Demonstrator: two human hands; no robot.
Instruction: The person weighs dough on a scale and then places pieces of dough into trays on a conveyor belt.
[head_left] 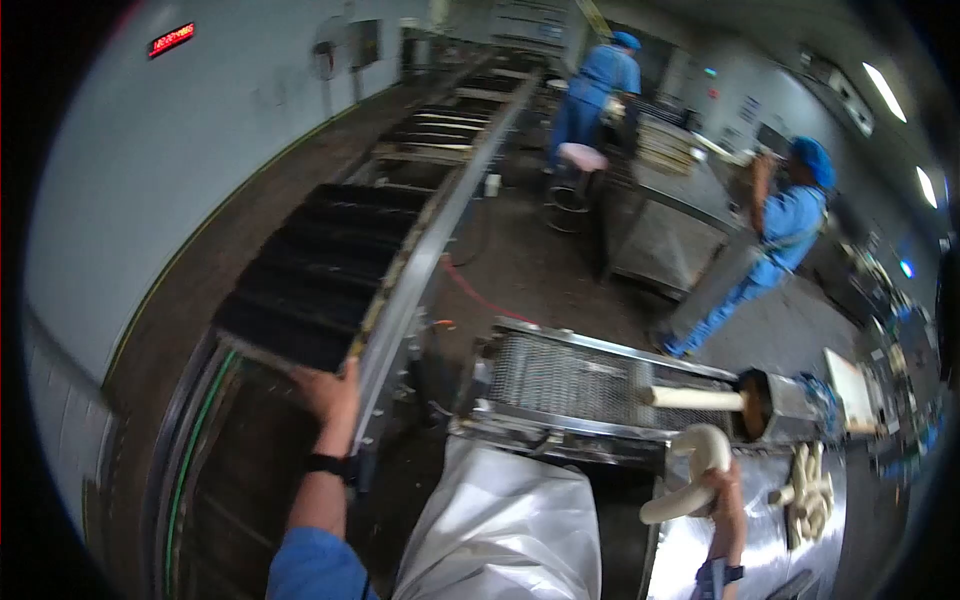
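Note:
My left hand (332, 390) is at the near edge of a black ridged tray (320, 265) on the long rail line, its fingers closed on the tray's corner. A curved, pale dough roll (702, 447) hangs from my right hand (727, 490), which grips it over a metal table (690, 560). Just beyond, a straight dough roll (695, 398) lies at the outlet end of a mesh belt conveyor (570, 375). To the right of my right hand, several twisted dough pieces (808, 495) rest in a pile on the metal table.
Farther along the rail (440, 200) are more trays, some with pale strips (440, 128). One person in blue (600, 80) stands at the back; another person (790, 225) is beside a steel table (660, 240). A stool (570, 195) stands between rail and table.

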